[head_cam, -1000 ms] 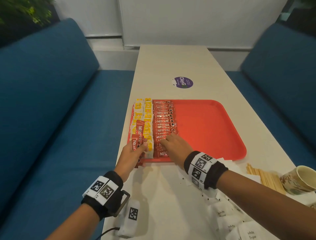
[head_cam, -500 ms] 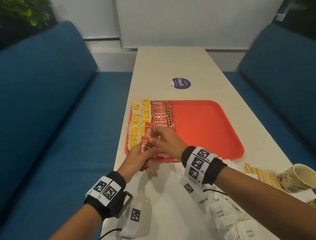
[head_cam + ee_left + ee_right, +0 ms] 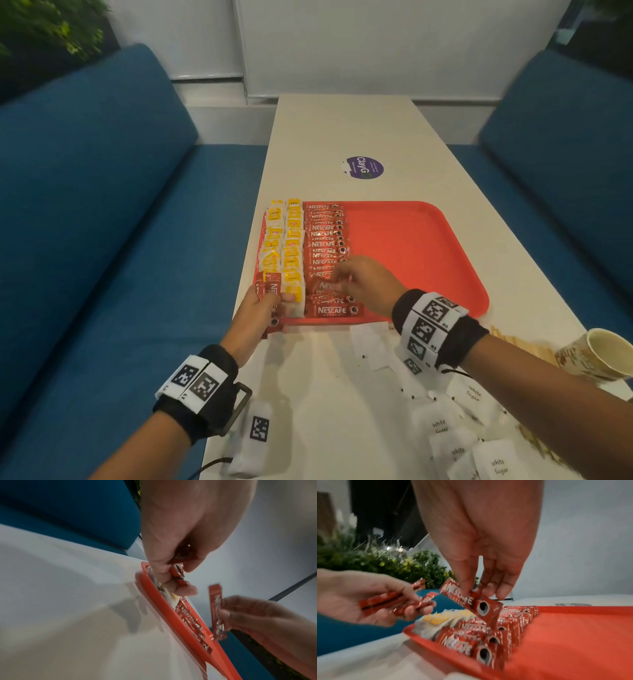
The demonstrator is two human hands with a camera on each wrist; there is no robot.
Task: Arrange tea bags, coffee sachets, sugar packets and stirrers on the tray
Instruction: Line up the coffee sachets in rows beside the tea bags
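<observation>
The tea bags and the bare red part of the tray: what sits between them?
A column of coffee sachets, seen in the head view, between the tea bags and the bare tray.

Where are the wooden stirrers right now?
In the head view, the wooden stirrers lie on the table, off the tray's near right corner, beside a paper cup.

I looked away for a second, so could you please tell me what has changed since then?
The right hand left the tray row, took one sachet from the left hand's bundle and carried it back over the row. The tray stayed put.
</observation>
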